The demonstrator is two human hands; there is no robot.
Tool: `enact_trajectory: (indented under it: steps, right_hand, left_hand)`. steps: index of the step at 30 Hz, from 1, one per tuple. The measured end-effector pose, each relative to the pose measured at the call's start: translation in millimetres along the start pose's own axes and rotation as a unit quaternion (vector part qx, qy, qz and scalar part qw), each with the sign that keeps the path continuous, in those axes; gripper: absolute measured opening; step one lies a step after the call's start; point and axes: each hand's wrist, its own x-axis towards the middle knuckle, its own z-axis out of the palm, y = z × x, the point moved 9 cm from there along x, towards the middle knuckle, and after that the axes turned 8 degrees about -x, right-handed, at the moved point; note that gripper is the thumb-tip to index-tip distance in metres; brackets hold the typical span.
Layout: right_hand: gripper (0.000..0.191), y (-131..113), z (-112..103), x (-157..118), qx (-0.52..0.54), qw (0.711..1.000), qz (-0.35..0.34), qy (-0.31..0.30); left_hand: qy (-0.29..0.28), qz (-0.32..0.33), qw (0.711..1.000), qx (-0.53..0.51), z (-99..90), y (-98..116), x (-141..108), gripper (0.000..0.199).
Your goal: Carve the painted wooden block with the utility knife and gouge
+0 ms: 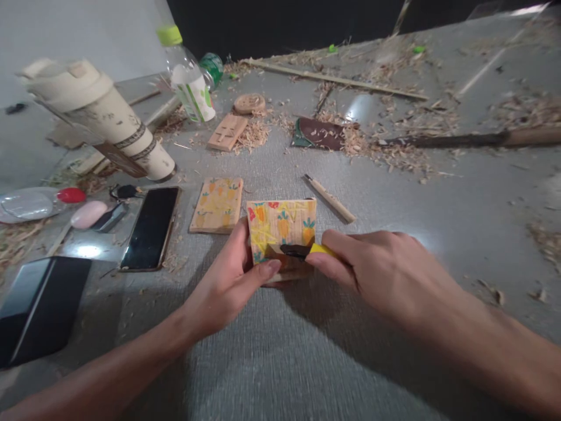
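Note:
A wooden block (283, 225) painted with orange carrots, yellow strokes and red spots is tilted up in my left hand (234, 275), its thumb on the lower front edge. My right hand (372, 263) is closed round the yellow handle of a knife (295, 251). The blade points left and lies across the lower part of the painted face; whether it touches the wood is hard to tell. Just behind and left, a second painted wooden board (218, 202) lies flat on the grey table (280, 362).
A wooden-handled tool (329, 199) lies behind my right hand. At left are a phone (151, 228), a black case (41, 310) and a cream tumbler (105, 117). Further back are a bottle (190, 88), a carved block (227, 132), a leather sheath (319, 133) and wood shavings.

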Motion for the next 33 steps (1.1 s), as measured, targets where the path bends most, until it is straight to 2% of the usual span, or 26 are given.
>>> enact_trajectory:
  steps: [4,14,33]
  right_hand:
    - [0.064,-0.6,-3.2,-1.8,-0.009,1.000,0.012,-0.006]
    - [0.075,6.9,0.6,-1.5,-0.032,0.997,0.045,-0.048]
    - [0.077,16.5,7.6,-6.5,0.003,0.995,0.054,-0.086]
  left_hand:
    - [-0.007,-0.001,1.000,-0.016,3.1,-0.7,-0.7,0.055]
    - [-0.013,-0.003,1.000,-0.024,4.8,1.3,1.4,0.054]
    - [-0.018,-0.031,0.998,-0.042,7.1,-4.5,-0.5,0.054]
